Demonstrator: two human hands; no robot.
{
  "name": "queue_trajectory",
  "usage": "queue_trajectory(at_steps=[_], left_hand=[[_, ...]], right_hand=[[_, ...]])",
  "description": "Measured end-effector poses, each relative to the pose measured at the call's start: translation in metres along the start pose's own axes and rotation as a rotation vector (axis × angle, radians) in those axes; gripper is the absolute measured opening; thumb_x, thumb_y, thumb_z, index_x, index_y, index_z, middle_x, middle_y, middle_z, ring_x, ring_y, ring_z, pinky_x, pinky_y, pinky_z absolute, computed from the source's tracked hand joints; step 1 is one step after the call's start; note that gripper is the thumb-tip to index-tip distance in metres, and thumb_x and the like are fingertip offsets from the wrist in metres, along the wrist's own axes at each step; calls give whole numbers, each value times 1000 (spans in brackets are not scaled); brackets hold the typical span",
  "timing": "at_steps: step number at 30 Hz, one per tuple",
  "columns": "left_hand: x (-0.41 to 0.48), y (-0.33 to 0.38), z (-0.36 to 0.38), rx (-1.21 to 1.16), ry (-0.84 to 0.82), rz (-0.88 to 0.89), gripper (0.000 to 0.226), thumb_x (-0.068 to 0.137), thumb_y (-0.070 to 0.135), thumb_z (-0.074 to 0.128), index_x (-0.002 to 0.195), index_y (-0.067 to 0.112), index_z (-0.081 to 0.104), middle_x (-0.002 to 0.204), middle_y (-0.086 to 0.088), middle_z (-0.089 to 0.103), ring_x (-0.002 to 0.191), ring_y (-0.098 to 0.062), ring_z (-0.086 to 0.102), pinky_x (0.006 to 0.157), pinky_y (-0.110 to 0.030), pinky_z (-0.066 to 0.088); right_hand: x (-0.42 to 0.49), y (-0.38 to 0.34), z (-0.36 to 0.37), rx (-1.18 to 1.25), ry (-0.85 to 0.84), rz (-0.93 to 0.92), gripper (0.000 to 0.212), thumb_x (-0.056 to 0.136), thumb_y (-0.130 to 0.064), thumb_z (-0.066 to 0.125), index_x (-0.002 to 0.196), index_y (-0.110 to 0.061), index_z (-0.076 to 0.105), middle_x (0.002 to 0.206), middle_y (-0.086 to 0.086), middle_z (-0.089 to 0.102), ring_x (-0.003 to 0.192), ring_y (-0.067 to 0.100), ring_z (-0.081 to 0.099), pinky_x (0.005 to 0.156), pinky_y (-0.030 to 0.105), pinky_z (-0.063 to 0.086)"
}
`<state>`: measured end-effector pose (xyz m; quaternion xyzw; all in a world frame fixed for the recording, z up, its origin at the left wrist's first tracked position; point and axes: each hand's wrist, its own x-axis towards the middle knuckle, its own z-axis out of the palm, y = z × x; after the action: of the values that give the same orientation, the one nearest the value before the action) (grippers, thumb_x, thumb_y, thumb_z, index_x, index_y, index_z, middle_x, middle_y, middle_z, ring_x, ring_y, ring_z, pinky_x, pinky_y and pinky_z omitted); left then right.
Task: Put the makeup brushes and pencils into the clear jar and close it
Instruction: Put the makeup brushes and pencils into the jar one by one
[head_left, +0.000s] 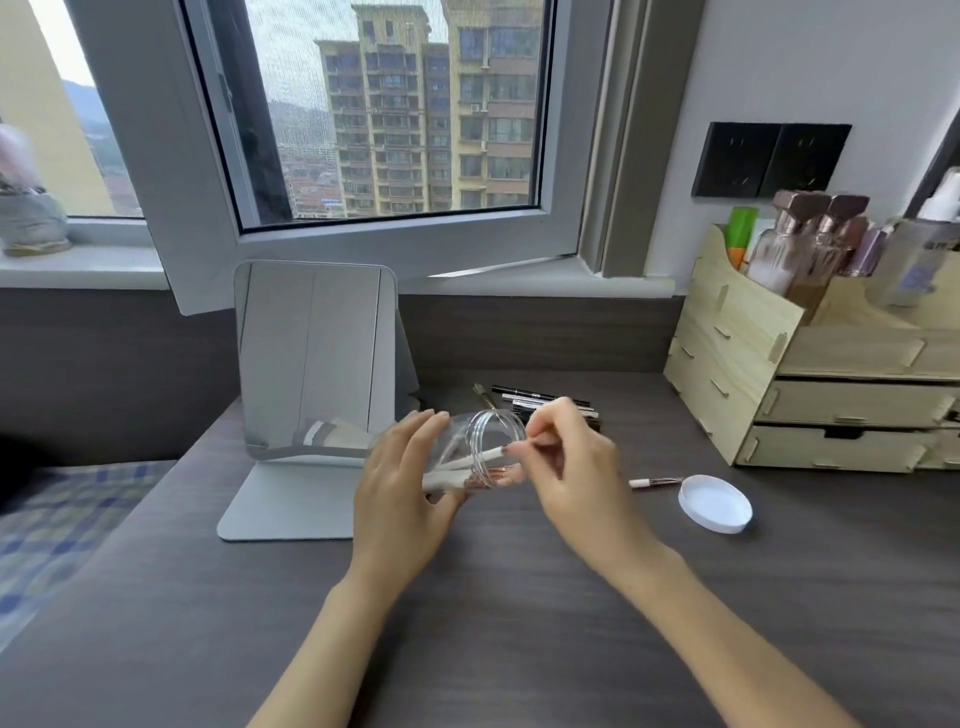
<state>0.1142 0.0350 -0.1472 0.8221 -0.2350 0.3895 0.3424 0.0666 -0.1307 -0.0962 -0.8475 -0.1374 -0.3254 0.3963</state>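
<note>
Holding: the left hand (402, 486) wraps the clear jar (467, 452), tilted on its side above the dark table (519, 623), mouth turned toward the right hand (566, 462).
Left fingers: spread and curved over the top of the jar wall, thumb underneath, so the jar sits between them.
Right fingers: pressed together in a pinch on the end of a white-handled makeup brush (480, 458) right at the jar's mouth.
Brush in the pinch: its handle passes through the rim and slants down into the jar, just ahead of the right fingertips.
Inside the jar: at least one more white-handled brush lies along the lower wall (the exact count is blurred by the plastic).
Loose brush: one brush (655, 482) lies flat on the table, right of the right hand, untouched.
Lid: the white lid (715, 503) rests on the table beside that loose brush, apart from the jar.
Pencils: dark pencils (545, 402) lie in a cluster on the table behind the hands.
Surroundings: a standing mirror (311, 353) is behind the left hand; a wooden organizer (779, 374) stands at the far right.
</note>
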Motion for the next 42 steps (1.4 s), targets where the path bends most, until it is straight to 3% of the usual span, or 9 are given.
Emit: queue_trajectory(at_steps=[4,7,10,13,18,26,32,35,42], left_hand=[[0,-2,1,35,-10,0,77,59,20,87,123,20,45,123,-7,58,114,-28,52,89,-40,46],[0,-4,2,59,-9,-6,77,59,19,88,123,20,46,123,-7,58,114,-28,52,89,-42,46],[1,-5,1,55,17,-38,77,58,18,88,122,19,46,119,-8,60,110,-28,53,85,-42,48],[3,-5,1,43,32,-61,76,58,18,88,121,19,46,117,-7,60,105,-26,54,81,-35,45],[2,-4,0,43,41,-67,76,57,14,87,121,18,47,115,-7,61,103,-22,52,80,-31,42],[2,-2,-1,37,51,-67,78,56,11,88,121,18,47,114,-7,61,102,-23,54,80,-26,40],[2,0,-1,19,44,-59,78,56,9,87,121,18,47,114,-8,60,100,-23,53,79,-29,42],[2,-2,-1,34,41,-78,74,57,10,86,121,14,50,113,-10,61,95,-30,58,77,-29,41],[2,-3,-1,53,49,-108,72,57,9,86,121,14,51,114,-9,61,99,-29,57,80,-27,39]], right_hand=[[-2,12,15,38,35,50,13,78,-25,64,70,-16,66,64,-1,58,61,11,52,57,18,38],[-5,15,13,125,-34,67,21,89,-23,54,81,-15,73,70,-5,61,70,4,56,63,8,37],[-8,28,1,132,24,131,27,92,-22,45,84,-12,69,74,-1,65,71,0,57,66,16,45],[-11,59,-22,-188,40,155,18,86,-11,54,84,-6,71,75,8,68,72,19,59,65,32,47],[-20,108,-56,-893,-282,197,19,74,5,58,83,-6,70,88,10,68,84,33,53,73,38,43],[-20,120,-56,-1210,-395,-21,25,41,12,69,46,-8,54,46,10,53,48,31,51,47,35,41],[-19,133,-54,-1121,-310,-222,26,68,2,31,59,-12,50,52,6,52,52,29,51,51,36,40],[-15,129,-57,-998,-288,-155,24,66,8,62,66,-14,51,58,3,55,56,28,50,55,36,38],[-9,63,-81,150,163,279,8,89,-5,56,84,-8,61,63,1,57,50,10,49,53,15,43]])
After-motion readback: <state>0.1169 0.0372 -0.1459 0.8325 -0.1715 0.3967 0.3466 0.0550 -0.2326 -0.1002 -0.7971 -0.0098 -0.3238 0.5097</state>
